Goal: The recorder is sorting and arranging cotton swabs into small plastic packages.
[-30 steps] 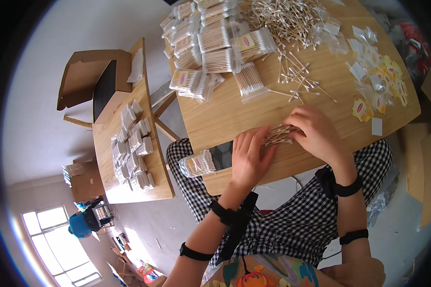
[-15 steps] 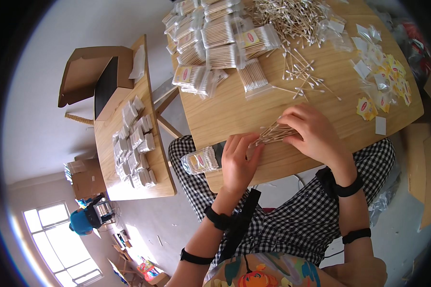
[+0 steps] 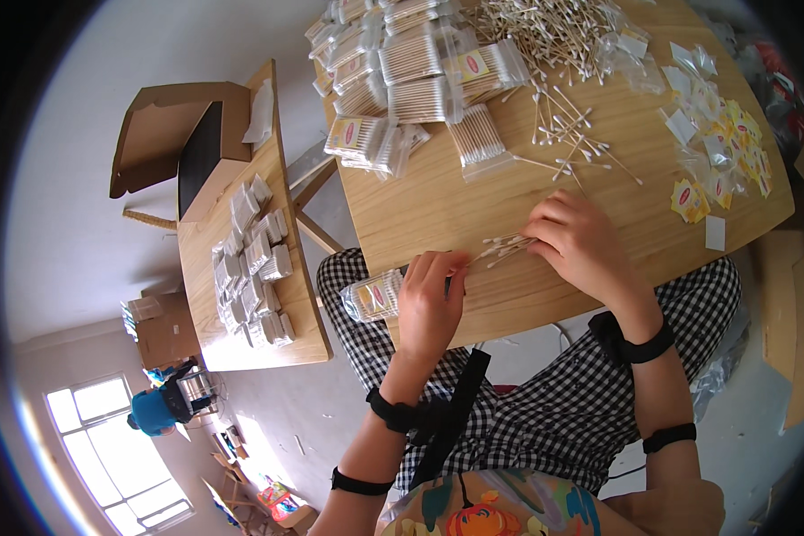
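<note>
Over on the far left stands a second, narrower counter (image 3: 241, 339) with small filled packets (image 3: 255, 268) spread along it and an opened cardboard box (image 3: 165, 125) at its far end, well apart from where the person sits.

At the near edge of the round counter (image 3: 438, 214), the left hand (image 3: 429, 299) is curled around the mouth end of a clear plastic pouch (image 3: 375, 297), its fingers closed on it. The pouch lies on its side, half off the edge, its opening turned toward the other hand; it looks held that way so swabs can slide straight in.

Just beside it, the right hand (image 3: 585, 246) pinches a small bundle of cotton swabs (image 3: 505, 250) between fingers and thumb, the tips lined up and pointing toward the pouch mouth. The bundle rests low on the wood, probably to keep the sticks level and together.

Farther back, filled swab packs (image 3: 411, 80) are stacked in a cluster, and to their right lies a loose heap of swabs (image 3: 554, 45), near the right hand's side. At the right rim, yellow labels (image 3: 724, 170) and empty little bags sit apart from the sticks.
</note>
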`<action>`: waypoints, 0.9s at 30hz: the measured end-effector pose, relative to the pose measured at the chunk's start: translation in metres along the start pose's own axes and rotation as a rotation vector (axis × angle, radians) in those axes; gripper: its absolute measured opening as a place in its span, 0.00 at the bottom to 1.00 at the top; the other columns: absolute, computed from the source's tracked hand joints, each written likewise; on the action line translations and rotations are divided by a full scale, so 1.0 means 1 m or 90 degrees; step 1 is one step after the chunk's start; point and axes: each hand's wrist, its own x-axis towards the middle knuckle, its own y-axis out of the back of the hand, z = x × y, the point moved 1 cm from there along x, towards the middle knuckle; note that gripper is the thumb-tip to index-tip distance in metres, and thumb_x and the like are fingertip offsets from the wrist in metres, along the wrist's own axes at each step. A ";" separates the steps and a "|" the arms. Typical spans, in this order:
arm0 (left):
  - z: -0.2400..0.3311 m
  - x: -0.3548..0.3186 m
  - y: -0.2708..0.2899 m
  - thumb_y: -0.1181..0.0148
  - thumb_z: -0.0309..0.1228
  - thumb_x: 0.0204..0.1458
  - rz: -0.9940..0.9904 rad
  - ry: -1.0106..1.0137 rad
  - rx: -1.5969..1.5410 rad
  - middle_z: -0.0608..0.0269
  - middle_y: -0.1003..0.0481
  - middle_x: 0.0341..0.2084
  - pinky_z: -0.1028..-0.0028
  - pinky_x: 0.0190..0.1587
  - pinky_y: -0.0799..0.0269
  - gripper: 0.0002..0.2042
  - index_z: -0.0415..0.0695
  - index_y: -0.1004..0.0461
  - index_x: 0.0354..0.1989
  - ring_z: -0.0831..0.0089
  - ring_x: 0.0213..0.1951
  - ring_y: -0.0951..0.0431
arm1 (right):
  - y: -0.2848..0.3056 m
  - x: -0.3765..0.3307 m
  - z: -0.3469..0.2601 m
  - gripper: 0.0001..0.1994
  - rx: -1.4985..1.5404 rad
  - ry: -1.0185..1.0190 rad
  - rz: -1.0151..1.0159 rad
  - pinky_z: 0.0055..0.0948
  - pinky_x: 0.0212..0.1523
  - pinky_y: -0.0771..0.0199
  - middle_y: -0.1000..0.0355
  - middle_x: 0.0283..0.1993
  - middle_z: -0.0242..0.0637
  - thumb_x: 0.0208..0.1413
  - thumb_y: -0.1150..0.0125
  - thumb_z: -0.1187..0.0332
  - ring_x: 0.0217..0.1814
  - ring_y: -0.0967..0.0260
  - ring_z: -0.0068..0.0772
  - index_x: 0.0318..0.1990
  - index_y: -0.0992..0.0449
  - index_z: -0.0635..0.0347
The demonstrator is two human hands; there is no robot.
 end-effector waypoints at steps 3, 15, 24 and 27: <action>-0.007 -0.001 0.005 0.34 0.17 0.49 0.014 0.015 0.021 0.57 0.23 0.30 0.70 0.38 0.25 0.08 0.38 0.22 0.38 0.65 0.34 0.21 | 0.002 0.000 0.000 0.07 0.008 -0.002 0.000 0.35 0.43 0.25 0.28 0.33 0.30 0.42 0.28 0.75 0.41 0.29 0.34 0.30 0.20 0.62; 0.006 0.044 -0.009 0.42 0.18 0.53 -0.060 -0.061 -0.013 0.55 0.26 0.32 0.60 0.42 0.28 0.05 0.40 0.22 0.36 0.53 0.40 0.25 | -0.013 0.005 -0.015 0.12 0.013 0.004 0.038 0.37 0.45 0.27 0.27 0.35 0.34 0.43 0.28 0.72 0.44 0.29 0.39 0.36 0.23 0.61; 0.057 0.012 -0.040 0.40 0.40 0.59 -0.086 -0.064 0.143 0.36 0.43 0.67 0.51 0.70 0.49 0.37 0.29 0.48 0.70 0.43 0.70 0.45 | 0.023 0.001 0.016 0.12 0.088 -0.161 0.256 0.38 0.42 0.26 0.25 0.38 0.40 0.52 0.31 0.73 0.40 0.26 0.44 0.43 0.24 0.62; 0.052 0.006 -0.061 0.45 0.58 0.58 -0.151 -0.044 0.239 0.34 0.54 0.73 0.48 0.74 0.61 0.50 0.25 0.56 0.71 0.44 0.76 0.58 | 0.029 -0.003 0.021 0.11 0.025 -0.187 0.235 0.37 0.43 0.26 0.26 0.37 0.40 0.51 0.31 0.74 0.42 0.26 0.43 0.42 0.25 0.61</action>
